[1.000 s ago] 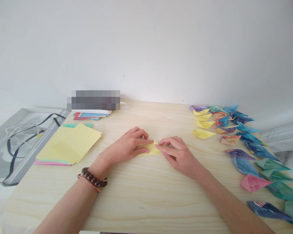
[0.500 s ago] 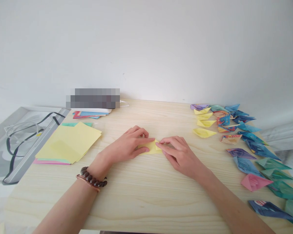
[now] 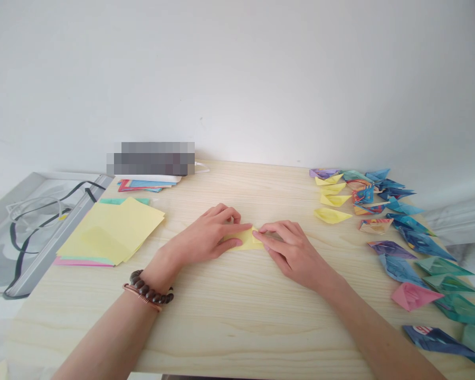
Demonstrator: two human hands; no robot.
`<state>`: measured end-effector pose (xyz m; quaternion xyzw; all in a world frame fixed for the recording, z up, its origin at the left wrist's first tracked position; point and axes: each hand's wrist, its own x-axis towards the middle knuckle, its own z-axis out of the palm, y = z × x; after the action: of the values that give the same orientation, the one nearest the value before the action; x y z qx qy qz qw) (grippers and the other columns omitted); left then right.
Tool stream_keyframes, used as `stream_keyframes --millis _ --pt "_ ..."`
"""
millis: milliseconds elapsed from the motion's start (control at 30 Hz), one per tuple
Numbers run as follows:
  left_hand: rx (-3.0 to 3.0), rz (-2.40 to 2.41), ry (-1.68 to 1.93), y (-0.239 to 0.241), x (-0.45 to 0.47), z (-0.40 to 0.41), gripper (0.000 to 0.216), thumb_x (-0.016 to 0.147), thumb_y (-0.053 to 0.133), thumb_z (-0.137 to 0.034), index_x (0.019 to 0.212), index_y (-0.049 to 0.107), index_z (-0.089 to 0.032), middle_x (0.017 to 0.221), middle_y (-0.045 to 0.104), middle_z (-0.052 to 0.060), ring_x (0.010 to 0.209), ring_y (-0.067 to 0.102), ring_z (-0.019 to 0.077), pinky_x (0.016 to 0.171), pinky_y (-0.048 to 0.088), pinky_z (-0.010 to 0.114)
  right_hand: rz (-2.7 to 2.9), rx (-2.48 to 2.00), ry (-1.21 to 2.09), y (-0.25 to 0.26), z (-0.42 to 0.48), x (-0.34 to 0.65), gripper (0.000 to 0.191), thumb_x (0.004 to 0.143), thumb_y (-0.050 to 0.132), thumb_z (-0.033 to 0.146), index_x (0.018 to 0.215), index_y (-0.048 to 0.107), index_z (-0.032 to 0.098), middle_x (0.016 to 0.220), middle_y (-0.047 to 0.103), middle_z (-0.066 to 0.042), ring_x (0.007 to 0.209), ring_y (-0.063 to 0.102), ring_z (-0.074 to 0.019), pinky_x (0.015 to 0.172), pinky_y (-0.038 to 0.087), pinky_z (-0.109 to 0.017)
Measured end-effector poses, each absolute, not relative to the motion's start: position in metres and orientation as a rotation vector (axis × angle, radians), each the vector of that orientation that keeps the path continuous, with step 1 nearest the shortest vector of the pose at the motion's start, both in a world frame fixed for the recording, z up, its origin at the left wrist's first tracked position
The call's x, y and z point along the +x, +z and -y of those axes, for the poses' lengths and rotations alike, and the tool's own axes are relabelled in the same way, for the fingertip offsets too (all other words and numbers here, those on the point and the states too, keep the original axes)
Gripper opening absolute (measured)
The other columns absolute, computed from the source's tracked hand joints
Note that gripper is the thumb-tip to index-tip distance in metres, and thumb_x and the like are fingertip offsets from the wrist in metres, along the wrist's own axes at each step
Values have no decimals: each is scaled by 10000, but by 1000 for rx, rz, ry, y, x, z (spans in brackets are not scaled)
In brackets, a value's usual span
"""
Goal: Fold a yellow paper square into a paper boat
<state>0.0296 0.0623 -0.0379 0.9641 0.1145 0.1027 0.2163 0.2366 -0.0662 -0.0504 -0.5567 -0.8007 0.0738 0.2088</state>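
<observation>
Yellow paper [image 3: 243,244] is flat on the desk [image 3: 237,327], mid-desk, between my two hands; it's a folded strip with a small flap standing near its right end. My left hand [image 3: 211,235] presses it from the left, index finger and thumb spread with a narrow gap, not gripping. My right hand [image 3: 288,248] has its fingertips closed on the flap. No print visible on the strip. Only marking I can find: pale characters on a red patch on the dark blue boat [image 3: 437,340], near right; too small to read. The patterned boat [image 3: 363,195] up the same side has busy red-blue graphics, can't make out any text. Rest of that side: folded boats in loose columns, incl. yellow boats [image 3: 332,215] and a pink boat [image 3: 415,296]. Left of me: loose stack, yellow sheets [image 3: 111,229] on top, green and pink edges poking out. Behind it, coloured sheets [image 3: 148,186] under a pixelated object [image 3: 154,162], unidentifiable. Desk is pale wood grain, pushed near a plain white wall [image 3: 237,79] with small specks. Grey tray [image 3: 59,240] off the left edge, white cable [image 3: 39,208] and black strap [image 3: 18,272] inside.
</observation>
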Motion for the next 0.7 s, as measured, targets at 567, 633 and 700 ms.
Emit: stream_keyframes --millis 567,633,700 --pt "2680 -323 281 -37 30 -60 361 887 436 -307 1245 484 -320 998 485 61 917 428 194 870 378 363 2239 -1559 235 -49 67 237 380 847 443 111 1197 546 219 1147 552 -67 1042 449 -204 882 376 -391" --pt "2683 -326 282 -37 30 -60 363 886 438 -304 1245 484 -320 1001 485 61 920 427 194 871 377 361 2241 -1564 239 -50 66 237 374 853 437 118 1197 547 217 1150 549 -66 1042 448 -201 882 376 -388" --pt "2688 -330 278 -38 30 -60 368 886 436 -303 1252 476 -321 1005 484 61 922 426 194 873 376 362 2241 -1573 243 -50 66 237 373 857 434 125 1202 542 220 1153 548 -64 1043 448 -200 882 376 -387"
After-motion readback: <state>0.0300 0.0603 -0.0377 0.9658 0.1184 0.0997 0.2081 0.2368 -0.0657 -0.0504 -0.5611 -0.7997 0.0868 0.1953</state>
